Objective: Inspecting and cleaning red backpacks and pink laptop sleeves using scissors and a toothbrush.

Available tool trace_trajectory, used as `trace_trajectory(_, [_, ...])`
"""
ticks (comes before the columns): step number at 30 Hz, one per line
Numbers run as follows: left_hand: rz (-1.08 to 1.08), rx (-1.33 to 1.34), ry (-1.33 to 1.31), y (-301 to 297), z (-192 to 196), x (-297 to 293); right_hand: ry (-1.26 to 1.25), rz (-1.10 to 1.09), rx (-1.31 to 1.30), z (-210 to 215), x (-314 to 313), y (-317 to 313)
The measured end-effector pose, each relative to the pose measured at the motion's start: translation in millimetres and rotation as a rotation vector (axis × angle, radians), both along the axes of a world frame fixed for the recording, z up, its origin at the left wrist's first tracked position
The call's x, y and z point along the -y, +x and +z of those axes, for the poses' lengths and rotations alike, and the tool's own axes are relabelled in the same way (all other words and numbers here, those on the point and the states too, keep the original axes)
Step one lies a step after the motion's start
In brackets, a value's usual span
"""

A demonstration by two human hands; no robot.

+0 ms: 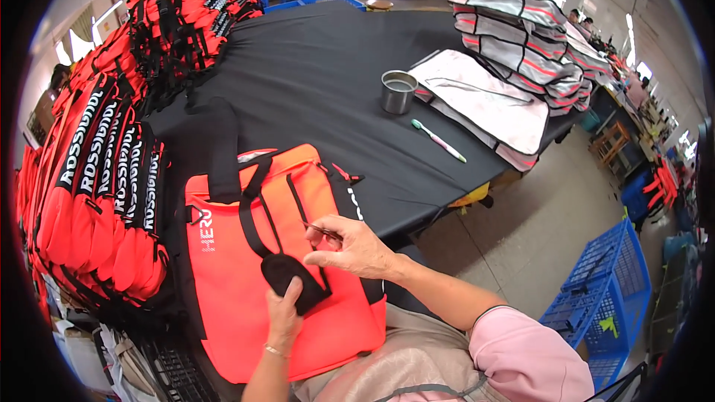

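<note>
A bright orange-red bag (246,313) with black trim lies in front of me at the table's near edge. My left hand (283,318) pinches the black padded handle wrap (292,280), thumb on top, over the bag's front. From the wrap a black webbing strap (250,216) runs up to the bag's top. Just above and right of the wrap, my right hand (356,247) is closed around a small dark pointed metal tool (322,231), which looks like thread snips. Its tip points left, over the bag; the fingers partly hide it.
Stacks of red bags (100,201) stand at the left. On the black-covered table (313,89) are a metal cup (398,92), a toothbrush (438,140) and a pile of grey-white pieces (514,52). A blue crate (599,298) stands on the floor at right.
</note>
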State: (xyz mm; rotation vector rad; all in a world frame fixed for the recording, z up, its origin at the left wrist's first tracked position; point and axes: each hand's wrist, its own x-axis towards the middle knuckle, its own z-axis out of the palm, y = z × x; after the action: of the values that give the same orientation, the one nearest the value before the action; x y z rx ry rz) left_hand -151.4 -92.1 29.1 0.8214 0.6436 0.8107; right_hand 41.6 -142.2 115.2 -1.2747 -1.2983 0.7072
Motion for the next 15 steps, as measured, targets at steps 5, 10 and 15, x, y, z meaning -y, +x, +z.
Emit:
trace_trajectory(5, [0.056,0.001,0.225,71.8,4.9,24.6,-0.141,-0.068,0.177,6.7,3.9,12.7])
trace_trajectory(10, [-0.023,-0.096,0.361,86.9,19.3,21.5,0.008,-0.147,0.359,9.7,5.5,48.5])
trace_trajectory(15, [-0.058,-0.174,0.409,68.4,24.4,27.1,-0.253,0.035,0.054,-1.8,0.1,52.0])
